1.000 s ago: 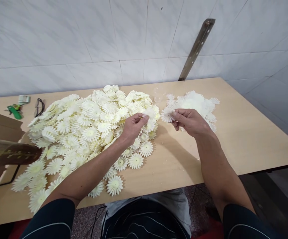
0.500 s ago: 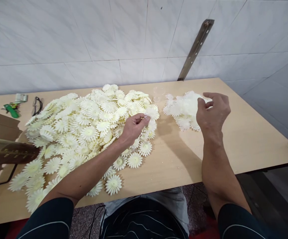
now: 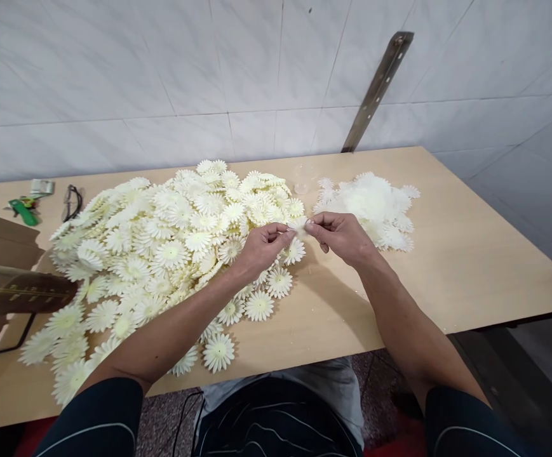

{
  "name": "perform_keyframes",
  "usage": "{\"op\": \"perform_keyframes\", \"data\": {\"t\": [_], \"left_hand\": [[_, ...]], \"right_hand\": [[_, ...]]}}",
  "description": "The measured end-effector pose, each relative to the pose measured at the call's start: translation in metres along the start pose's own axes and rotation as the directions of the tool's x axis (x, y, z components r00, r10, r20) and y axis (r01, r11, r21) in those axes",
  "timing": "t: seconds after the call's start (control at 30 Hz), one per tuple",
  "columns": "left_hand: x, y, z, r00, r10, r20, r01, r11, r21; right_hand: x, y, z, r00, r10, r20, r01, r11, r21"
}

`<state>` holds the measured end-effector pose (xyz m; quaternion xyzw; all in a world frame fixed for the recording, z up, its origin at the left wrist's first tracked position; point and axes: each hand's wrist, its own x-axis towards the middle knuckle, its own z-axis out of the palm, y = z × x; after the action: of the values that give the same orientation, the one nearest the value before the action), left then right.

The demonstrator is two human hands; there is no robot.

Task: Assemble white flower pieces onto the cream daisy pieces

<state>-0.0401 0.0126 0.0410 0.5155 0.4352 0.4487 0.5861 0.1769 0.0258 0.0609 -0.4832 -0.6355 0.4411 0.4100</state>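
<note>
My left hand is closed in a pinch at the right end of a big heap of cream fabric flowers. Close beside it, my right hand pinches too, fingertips turned toward the left ones. Between the two sets of fingertips is a small pale flower petal piece, and both hands grip its edges. Its details are partly hidden by the fingers. Behind my right hand lies a smaller pile of whiter, thin flower pieces.
Clear round plastic pieces lie between the piles. At the left are a green-handled tool, black-framed glasses, a cardboard box and a brown object with markings. A metal bracket rises against the tiled wall.
My right hand has moved left and down from above the smaller pile to meet my left hand. It now grips the petal piece. My left hand has shifted slightly right.
</note>
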Motion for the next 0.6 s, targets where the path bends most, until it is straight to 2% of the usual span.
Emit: {"op": "perform_keyframes", "data": {"t": [0.23,0.33,0.4,0.47,0.53,0.6], "left_hand": [[0.001,0.007,-0.001,0.996,-0.067,-0.053,0.067,0.998,-0.016],[0.003,0.005,-0.001,0.994,-0.096,-0.06,0.093,0.994,-0.052],[0.004,0.005,-0.002,0.991,-0.113,-0.069,0.107,0.99,-0.087],[0.004,0.006,-0.002,0.988,-0.128,-0.086,0.117,0.986,-0.121],[0.005,0.008,-0.003,0.984,-0.145,-0.102,0.129,0.981,-0.144],[0.005,0.01,-0.003,0.979,-0.171,-0.111,0.152,0.975,-0.163]], "right_hand": [[0.001,-0.002,-0.016,0.991,-0.028,-0.131,0.03,0.999,0.016],[0.003,0.001,-0.026,0.967,-0.04,-0.254,0.018,0.996,-0.087],[0.004,0.005,-0.038,0.903,-0.132,-0.41,0.031,0.97,-0.243],[0.006,0.011,-0.054,0.784,-0.279,-0.555,0.034,0.912,-0.41],[0.006,0.018,-0.075,0.692,-0.367,-0.622,-0.002,0.86,-0.51],[0.005,0.024,-0.092,0.695,-0.374,-0.614,-0.05,0.827,-0.56]]}}
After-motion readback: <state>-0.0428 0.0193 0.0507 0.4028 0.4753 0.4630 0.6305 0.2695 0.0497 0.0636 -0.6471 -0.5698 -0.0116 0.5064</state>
